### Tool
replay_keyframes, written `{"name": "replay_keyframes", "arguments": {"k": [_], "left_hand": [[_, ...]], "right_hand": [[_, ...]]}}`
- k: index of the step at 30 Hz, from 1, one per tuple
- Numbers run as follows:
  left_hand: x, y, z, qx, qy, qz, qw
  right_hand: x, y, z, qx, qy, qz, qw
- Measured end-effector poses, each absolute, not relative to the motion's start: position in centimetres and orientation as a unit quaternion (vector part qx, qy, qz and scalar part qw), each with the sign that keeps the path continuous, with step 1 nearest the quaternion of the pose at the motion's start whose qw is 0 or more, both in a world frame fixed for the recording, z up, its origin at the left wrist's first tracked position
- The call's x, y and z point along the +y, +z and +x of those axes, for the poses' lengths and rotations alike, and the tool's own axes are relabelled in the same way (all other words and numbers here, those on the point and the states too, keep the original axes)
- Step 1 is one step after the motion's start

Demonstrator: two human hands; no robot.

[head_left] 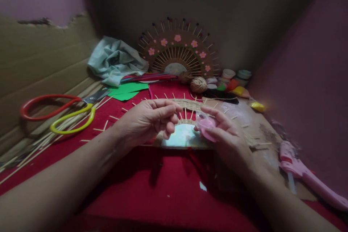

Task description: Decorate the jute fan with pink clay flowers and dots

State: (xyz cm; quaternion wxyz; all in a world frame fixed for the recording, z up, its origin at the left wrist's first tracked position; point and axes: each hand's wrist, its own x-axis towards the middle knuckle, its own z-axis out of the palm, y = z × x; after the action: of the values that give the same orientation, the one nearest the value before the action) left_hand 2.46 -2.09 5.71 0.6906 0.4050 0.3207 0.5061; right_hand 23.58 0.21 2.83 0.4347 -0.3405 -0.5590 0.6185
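My right hand (231,137) grips a small clear plastic packet of pink clay-like material (207,126) between thumb and fingers. To its left, my left hand (159,117) has thumb and forefinger pinched together; whatever is between them, if anything, is too small to make out. Below and behind both hands lies a half-round fan-shaped piece with a woven band (187,103) and thin sticks radiating outward. Its pale blue half-disc base (183,136) shows between my hands, and my hands hide parts of the sticks and weave.
A finished-looking fan (176,49) with pink flowers leans at the back. Scissors (89,110), green sheets (127,90) and thin sticks (40,148) lie left, near a crumpled cloth (114,59). A twine ball (198,85) and small pots (227,74) stand behind; a pink glue gun (301,174) lies right.
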Motion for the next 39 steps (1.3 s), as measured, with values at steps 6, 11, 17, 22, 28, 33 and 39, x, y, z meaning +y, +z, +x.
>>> {"name": "replay_keyframes", "arguments": {"k": [6,11,17,22,28,33,39], "left_hand": [[-2.21,5.20,2.43,0.351,0.495,0.415,0.677],[-2.10,5.37,2.69,0.335,0.518,0.407,0.674],[-2.22,5.69,3.09,0.303,0.491,0.425,0.697],[-2.65,5.40,2.72,0.341,0.444,0.458,0.691],[-2.31,5.24,2.60,0.378,0.493,0.469,0.628],[-2.51,5.31,3.09,0.354,0.473,0.486,0.644],[-2.87,5.43,3.24,0.438,0.444,0.514,0.589]], "right_hand": [[0.65,2.73,23.88,-0.560,0.617,-0.331,0.442],[0.82,2.67,24.02,-0.556,0.621,-0.327,0.446],[0.85,3.00,23.94,-0.548,0.620,-0.334,0.452],[0.94,3.12,24.00,-0.560,0.600,-0.334,0.464],[1.07,2.93,24.08,-0.557,0.602,-0.325,0.470],[1.14,2.78,24.14,-0.562,0.601,-0.323,0.467],[0.98,2.53,23.82,-0.542,0.616,-0.317,0.476]]}}
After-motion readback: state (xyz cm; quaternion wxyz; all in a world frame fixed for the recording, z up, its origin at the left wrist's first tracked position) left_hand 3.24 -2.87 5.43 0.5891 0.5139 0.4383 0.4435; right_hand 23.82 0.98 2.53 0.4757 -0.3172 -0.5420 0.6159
